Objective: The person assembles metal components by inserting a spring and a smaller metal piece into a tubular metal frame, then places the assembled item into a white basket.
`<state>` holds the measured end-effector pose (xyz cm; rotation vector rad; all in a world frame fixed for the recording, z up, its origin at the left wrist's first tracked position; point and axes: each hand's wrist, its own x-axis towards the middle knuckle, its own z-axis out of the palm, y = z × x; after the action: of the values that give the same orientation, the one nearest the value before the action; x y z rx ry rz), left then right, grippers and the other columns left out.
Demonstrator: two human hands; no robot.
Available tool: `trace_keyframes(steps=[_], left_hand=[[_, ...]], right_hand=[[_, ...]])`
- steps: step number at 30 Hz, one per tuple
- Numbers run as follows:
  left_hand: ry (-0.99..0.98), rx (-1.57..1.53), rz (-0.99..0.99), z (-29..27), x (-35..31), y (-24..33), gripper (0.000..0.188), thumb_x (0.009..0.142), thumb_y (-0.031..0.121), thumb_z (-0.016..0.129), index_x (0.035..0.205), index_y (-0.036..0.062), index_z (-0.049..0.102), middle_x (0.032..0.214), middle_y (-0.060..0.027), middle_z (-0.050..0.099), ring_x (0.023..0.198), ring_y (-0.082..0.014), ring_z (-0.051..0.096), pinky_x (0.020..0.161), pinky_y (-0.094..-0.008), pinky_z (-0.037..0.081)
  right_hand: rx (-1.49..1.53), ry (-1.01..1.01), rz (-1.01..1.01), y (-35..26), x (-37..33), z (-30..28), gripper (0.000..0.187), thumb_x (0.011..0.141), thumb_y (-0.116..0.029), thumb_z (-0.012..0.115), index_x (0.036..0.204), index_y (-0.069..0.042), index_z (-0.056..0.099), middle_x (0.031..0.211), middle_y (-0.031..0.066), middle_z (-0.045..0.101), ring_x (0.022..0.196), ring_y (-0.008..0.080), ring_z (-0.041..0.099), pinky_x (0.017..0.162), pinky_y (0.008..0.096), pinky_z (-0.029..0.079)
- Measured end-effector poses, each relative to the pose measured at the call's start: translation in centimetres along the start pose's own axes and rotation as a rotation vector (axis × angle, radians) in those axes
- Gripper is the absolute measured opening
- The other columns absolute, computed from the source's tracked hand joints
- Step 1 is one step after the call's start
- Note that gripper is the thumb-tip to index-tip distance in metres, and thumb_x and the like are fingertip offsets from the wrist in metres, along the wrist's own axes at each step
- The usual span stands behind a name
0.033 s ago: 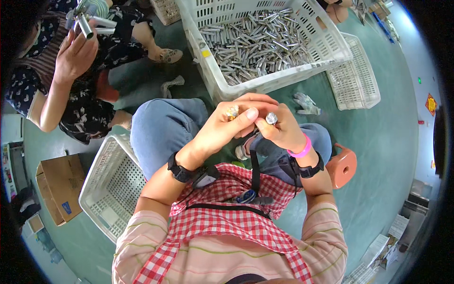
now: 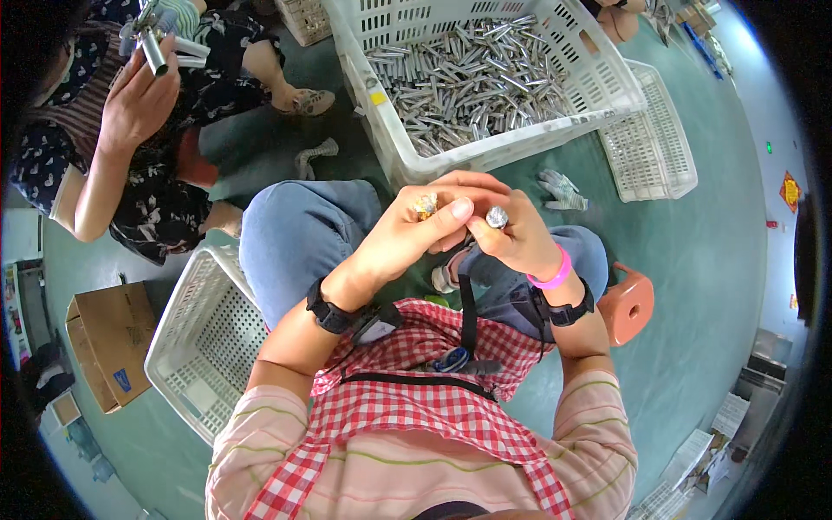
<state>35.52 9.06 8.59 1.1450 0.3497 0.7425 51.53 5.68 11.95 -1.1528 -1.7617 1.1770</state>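
Note:
Both my hands meet in front of my knees, fingertips touching. My left hand (image 2: pixel 416 221) is closed, with a small crumpled-looking yellow-and-silver piece (image 2: pixel 425 205) showing between its thumb and fingers. Curled beside it, my right hand (image 2: pixel 520 234) grips a silver piece with a shiny rounded end (image 2: pixel 497 217); the rest of it is hidden in the fingers. Beyond my hands stands a large white plastic crate (image 2: pixel 511 154) holding many short silver metal tubes (image 2: pixel 485 82).
At the upper left a seated co-worker's hand (image 2: pixel 139 104) holds several metal tubes (image 2: pixel 156 55). Another white crate (image 2: pixel 204 347) and a cardboard box (image 2: pixel 113 342) are on my left. On my right are a work glove (image 2: pixel 562 189), a white basket (image 2: pixel 654 139) and an orange stool (image 2: pixel 628 305).
The co-worker's metal tubes have tilted slightly. My own hands have hardly moved.

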Motion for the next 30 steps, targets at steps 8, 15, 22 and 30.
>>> trace_keyframes(steps=[8,15,22,30], left_hand=[[-0.021,-0.215,-0.109,-0.5,-0.1,0.0,0.025,0.081,0.022,0.062,0.097,0.0030,0.064,0.111,-0.0064,0.053,0.060,-0.0033,0.042,0.050,-0.0163,0.033],[-0.071,-0.149,-0.122,-1.0,0.1,0.3,0.018,0.077,0.014,0.066,0.091,0.0014,0.065,0.108,-0.0081,0.054,0.071,-0.0060,0.051,0.056,-0.0169,0.040],[-0.062,0.028,0.145,-0.6,0.6,-0.5,0.023,0.070,0.021,0.072,0.083,0.0040,0.067,0.097,-0.0116,0.056,0.089,-0.0200,0.053,0.082,-0.0324,0.041],[-0.078,0.120,0.258,-1.0,0.3,-0.7,0.024,0.071,0.024,0.071,0.084,0.0038,0.066,0.090,-0.0082,0.059,0.087,-0.0201,0.055,0.078,-0.0321,0.043]], right_hand=[[0.039,-0.101,-0.079,2.6,-0.3,0.7,0.024,0.083,-0.024,0.050,0.081,-0.004,0.065,0.069,0.0067,0.064,0.064,0.0174,0.060,0.062,0.0286,0.046],[0.049,-0.282,-0.092,2.1,-0.6,-0.5,0.038,0.085,-0.038,0.049,0.068,-0.004,0.048,0.055,0.0017,0.040,0.053,0.0120,0.040,0.050,0.0290,0.034],[0.555,-0.370,-0.039,3.2,-1.1,0.7,0.049,0.089,-0.048,0.041,0.061,-0.007,0.040,0.054,-0.0027,0.037,0.049,0.0078,0.037,0.046,0.0231,0.031],[0.572,-0.320,0.020,2.7,-1.5,1.3,0.042,0.090,-0.037,0.048,0.060,-0.008,0.040,0.053,-0.0039,0.038,0.048,0.0053,0.038,0.044,0.0213,0.031]])
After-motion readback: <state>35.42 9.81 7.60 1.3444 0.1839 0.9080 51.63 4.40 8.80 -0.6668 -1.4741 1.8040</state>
